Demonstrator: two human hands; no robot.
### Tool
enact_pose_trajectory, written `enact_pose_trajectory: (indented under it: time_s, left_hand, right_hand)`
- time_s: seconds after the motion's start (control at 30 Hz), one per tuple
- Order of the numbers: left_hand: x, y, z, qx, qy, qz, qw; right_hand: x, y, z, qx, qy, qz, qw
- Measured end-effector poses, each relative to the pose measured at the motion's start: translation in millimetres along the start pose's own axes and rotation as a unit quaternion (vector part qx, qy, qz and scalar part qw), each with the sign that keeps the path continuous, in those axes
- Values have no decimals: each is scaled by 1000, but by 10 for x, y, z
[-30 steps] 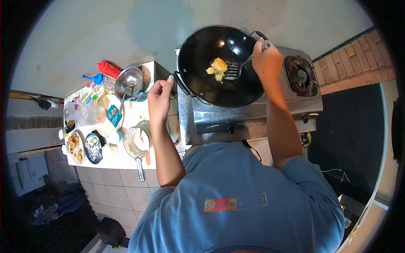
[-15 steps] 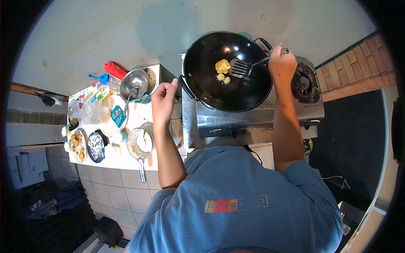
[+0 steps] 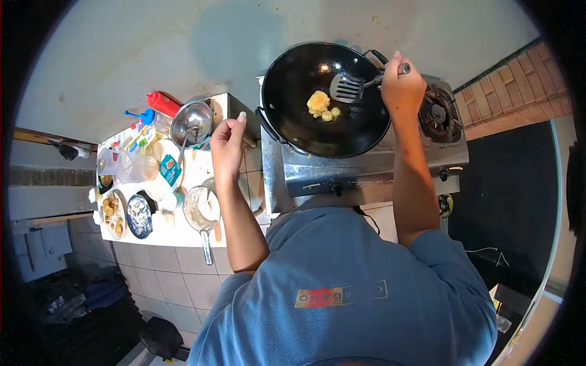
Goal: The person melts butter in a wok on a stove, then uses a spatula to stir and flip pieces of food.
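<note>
My right hand (image 3: 404, 88) is wrapped round the handle of a slotted spatula (image 3: 348, 89). The spatula's blade hangs over the inside of a black wok (image 3: 287, 131), to the right of the food. Several golden, battered-looking pieces of food (image 3: 318, 102) lie together near the middle of the wok. Left of the wok, my left hand (image 3: 228, 143) is raised with its fingers curled in and its thumb pointing up. Nothing shows in it, and it touches neither the wok nor the side table.
The wok sits on a steel gas stove (image 3: 305, 177), with a second burner (image 3: 438, 114) to its right. On the white table (image 3: 165, 235) at left stand a metal bowl (image 3: 192, 122), a saucepan (image 3: 201, 210), a red bottle (image 3: 163, 104), a dark plate (image 3: 140, 215) and a plate of fried food (image 3: 113, 213).
The spatula blade has lifted away from the food and tilted up, leaving a gap. The small pieces sit slightly further right against the large one. My left hand has shifted slightly left.
</note>
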State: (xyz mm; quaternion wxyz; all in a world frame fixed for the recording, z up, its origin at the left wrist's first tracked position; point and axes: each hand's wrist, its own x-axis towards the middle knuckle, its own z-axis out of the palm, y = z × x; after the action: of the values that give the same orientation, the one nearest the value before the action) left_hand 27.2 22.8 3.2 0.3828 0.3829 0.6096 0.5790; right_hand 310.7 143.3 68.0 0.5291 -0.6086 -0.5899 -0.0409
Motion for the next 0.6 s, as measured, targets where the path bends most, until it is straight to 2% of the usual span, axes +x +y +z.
enact_pose_trajectory:
  time_s: [0.27, 0.4, 0.47, 0.6]
  left_hand:
    - [-26, -23, 36, -22, 10, -10, 1000]
    - [-33, -47, 51, -31, 1, -6, 1000]
    - [-30, -54, 50, -35, 8, 14, 999]
    - [-54, -59, -39, -42, 7, -1, 999]
  right_hand:
    - [-187, 60, -28, -66, -19, -52, 996]
    - [-139, 122, 78, -51, -13, -83, 995]
    - [-115, 72, 75, 8, 13, -49, 999]
    - [-15, 10, -111, 38, -1, -28, 999]
